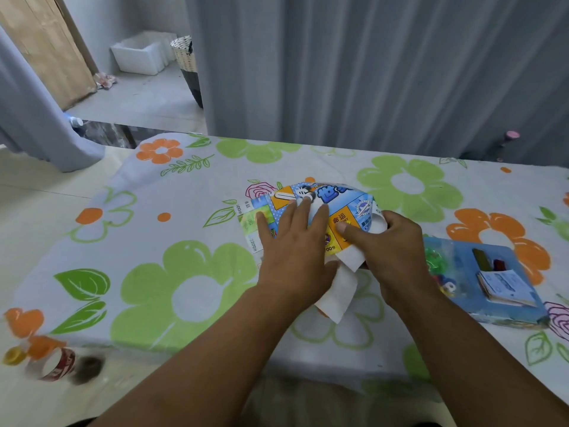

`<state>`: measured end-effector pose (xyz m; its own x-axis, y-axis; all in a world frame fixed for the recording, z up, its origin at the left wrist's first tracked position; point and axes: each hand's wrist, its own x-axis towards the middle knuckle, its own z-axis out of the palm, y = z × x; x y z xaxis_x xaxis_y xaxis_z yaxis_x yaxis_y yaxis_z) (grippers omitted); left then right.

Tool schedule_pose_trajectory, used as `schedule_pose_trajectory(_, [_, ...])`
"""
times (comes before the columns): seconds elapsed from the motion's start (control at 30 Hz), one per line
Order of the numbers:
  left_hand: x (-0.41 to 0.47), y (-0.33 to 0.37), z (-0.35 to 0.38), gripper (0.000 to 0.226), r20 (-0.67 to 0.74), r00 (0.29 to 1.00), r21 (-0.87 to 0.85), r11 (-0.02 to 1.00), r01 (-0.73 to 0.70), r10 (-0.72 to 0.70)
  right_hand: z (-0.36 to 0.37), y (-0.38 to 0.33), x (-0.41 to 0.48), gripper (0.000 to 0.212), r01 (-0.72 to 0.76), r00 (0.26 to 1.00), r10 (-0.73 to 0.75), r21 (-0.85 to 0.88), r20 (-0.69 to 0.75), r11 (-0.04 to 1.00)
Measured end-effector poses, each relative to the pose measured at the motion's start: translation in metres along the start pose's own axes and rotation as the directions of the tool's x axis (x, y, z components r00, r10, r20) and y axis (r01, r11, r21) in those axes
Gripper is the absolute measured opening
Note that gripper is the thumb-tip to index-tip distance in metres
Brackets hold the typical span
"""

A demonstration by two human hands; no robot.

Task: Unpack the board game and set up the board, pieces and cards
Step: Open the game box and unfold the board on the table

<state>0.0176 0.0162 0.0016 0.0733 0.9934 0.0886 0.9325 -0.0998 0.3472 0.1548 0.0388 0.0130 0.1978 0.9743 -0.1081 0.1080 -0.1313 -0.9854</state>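
A folded paper game board (348, 204), printed in blue, orange and green, lies bulging in the middle of the table. My left hand (295, 241) presses flat on its left half with fingers spread. My right hand (391, 245) grips its right edge, thumb on the printed face and fingers curled under a white flap. The blue game box (492, 260) sits to the right, holding a stack of cards (505, 286), a bag of small coloured pieces (437, 266) and dark blocks (483, 260).
A flowered tablecloth (184, 272) covers the table. At the near left edge stand a bottle with a yellow cap (14, 355) and a roll of tape (58, 363). Grey curtains hang behind the table's far edge.
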Motion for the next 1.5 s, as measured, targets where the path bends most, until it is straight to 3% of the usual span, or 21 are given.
schedule_pose_trajectory(0.13, [0.0, -0.004, -0.001, 0.059, -0.082, 0.992, -0.086, 0.991, -0.101, 0.094, 0.001, -0.004, -0.003, 0.027, -0.027, 0.998, 0.025, 0.041, 0.058, 0.999])
schedule_pose_trajectory(0.37, [0.001, -0.01, -0.01, 0.031, -0.185, 0.979, -0.141, 0.983, -0.116, 0.089, 0.005, -0.011, -0.01, 0.034, -0.002, 0.96, -0.022, 0.086, 0.28, 0.996])
schedule_pose_trajectory(0.47, [0.001, -0.013, -0.018, 0.04, -0.214, 0.976, -0.128, 0.99, -0.066, 0.038, 0.004, -0.01, -0.006, 0.022, 0.134, 0.963, -0.105, -0.105, 0.247, 0.985])
schedule_pose_trajectory(0.57, [0.004, -0.018, -0.025, 0.042, -0.255, 0.967, -0.137, 0.991, -0.015, -0.02, 0.003, -0.008, 0.0, 0.016, 0.304, 0.949, -0.249, -0.367, 0.191, 0.879])
schedule_pose_trajectory(0.63, [0.007, -0.021, -0.029, 0.042, -0.323, 0.946, -0.142, 0.99, -0.022, -0.025, 0.003, -0.011, 0.001, 0.019, 0.371, 0.928, -0.343, -0.434, 0.146, 0.821])
schedule_pose_trajectory(0.7, [0.011, -0.025, -0.036, 0.042, -0.417, 0.909, -0.137, 0.989, -0.055, -0.007, 0.004, -0.018, 0.0, 0.019, 0.464, 0.87, -0.486, -0.484, 0.088, 0.742])
schedule_pose_trajectory(0.73, [0.013, -0.027, -0.04, 0.042, -0.464, 0.886, -0.136, 0.988, -0.075, 0.004, 0.003, -0.022, -0.001, 0.014, 0.518, 0.82, -0.569, -0.503, 0.063, 0.692])
schedule_pose_trajectory(0.8, [0.015, -0.031, -0.05, 0.042, -0.557, 0.83, -0.137, 0.982, -0.127, 0.03, 0.004, -0.029, -0.004, 0.024, 0.6, 0.708, -0.706, -0.543, 0.019, 0.587])
schedule_pose_trajectory(0.9, [0.017, -0.044, -0.055, 0.041, -0.681, 0.729, -0.09, 0.98, -0.178, 0.069, 0.004, -0.034, -0.006, 0.033, 0.675, 0.544, -0.839, -0.603, 0.017, 0.426])
schedule_pose_trajectory(0.97, [0.018, -0.058, -0.054, 0.043, -0.686, 0.723, -0.055, 0.984, -0.167, 0.084, 0.002, -0.032, -0.007, 0.035, 0.682, 0.468, -0.881, -0.661, 0.066, 0.313])
schedule_pose_trajectory(1.1, [0.008, -0.078, -0.045, 0.047, -0.503, 0.862, 0.019, 0.999, -0.051, 0.053, -0.001, -0.006, 0.001, 0.032, 0.688, 0.465, -0.849, -0.706, 0.251, 0.169])
schedule_pose_trajectory(1.17, [0.003, -0.08, -0.041, 0.053, -0.25, 0.967, 0.063, 0.995, 0.076, -0.058, 0.002, 0.016, 0.005, 0.026, 0.702, 0.494, -0.796, -0.701, 0.349, 0.128])
schedule_pose_trajectory(1.2, [0.002, -0.08, -0.039, 0.056, -0.126, 0.985, 0.103, 0.986, 0.135, -0.121, 0.003, 0.028, 0.007, 0.022, 0.702, 0.511, -0.767, -0.703, 0.388, 0.112])
schedule_pose_trajectory(1.3, [0.0, -0.082, -0.03, 0.067, 0.144, 0.968, 0.156, 0.971, 0.181, -0.204, 0.007, 0.061, 0.01, 0.017, 0.701, 0.569, -0.666, -0.708, 0.482, 0.087])
schedule_pose_trajectory(1.5, [-0.011, -0.066, 0.004, 0.079, 0.472, 0.877, 0.109, 0.993, 0.044, -0.09, 0.01, 0.104, 0.006, 0.017, 0.654, 0.72, -0.404, -0.747, 0.565, 0.119])
